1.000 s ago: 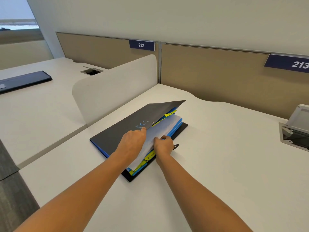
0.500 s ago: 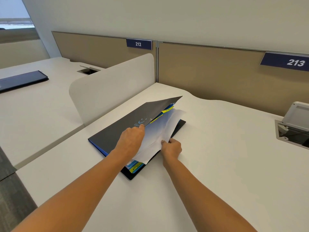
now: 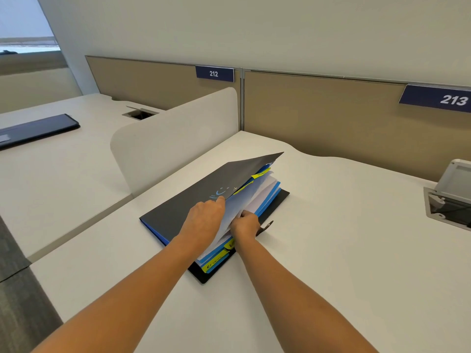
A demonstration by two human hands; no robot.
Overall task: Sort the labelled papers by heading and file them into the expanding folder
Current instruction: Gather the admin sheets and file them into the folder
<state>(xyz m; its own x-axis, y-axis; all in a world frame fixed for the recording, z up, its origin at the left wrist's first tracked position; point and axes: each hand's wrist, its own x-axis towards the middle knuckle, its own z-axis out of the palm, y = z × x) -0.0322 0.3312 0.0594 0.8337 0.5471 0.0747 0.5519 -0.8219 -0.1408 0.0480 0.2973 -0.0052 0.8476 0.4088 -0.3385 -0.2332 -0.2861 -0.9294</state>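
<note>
Now | left hand [image 3: 204, 221] holds folder cover [image 3: 204, 183] | right hand [image 3: 245, 224] pinches papers [image 3: 254, 196]

Black expanding folder [image 3: 183, 207], blue pockets, yellow tabs: lies flat, cover propped ajar at pinch of left hand [image 3: 204, 221]. White paper sheets [image 3: 246, 197] fanned in pockets, extending beyond grip of right hand [image 3: 244, 225].

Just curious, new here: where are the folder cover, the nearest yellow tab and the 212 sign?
folder cover [image 3: 191, 200], head view, dark front face
yellow tab [image 3: 215, 263], head view, lettered strip
212 sign [image 3: 214, 73], head view, its digits
</note>
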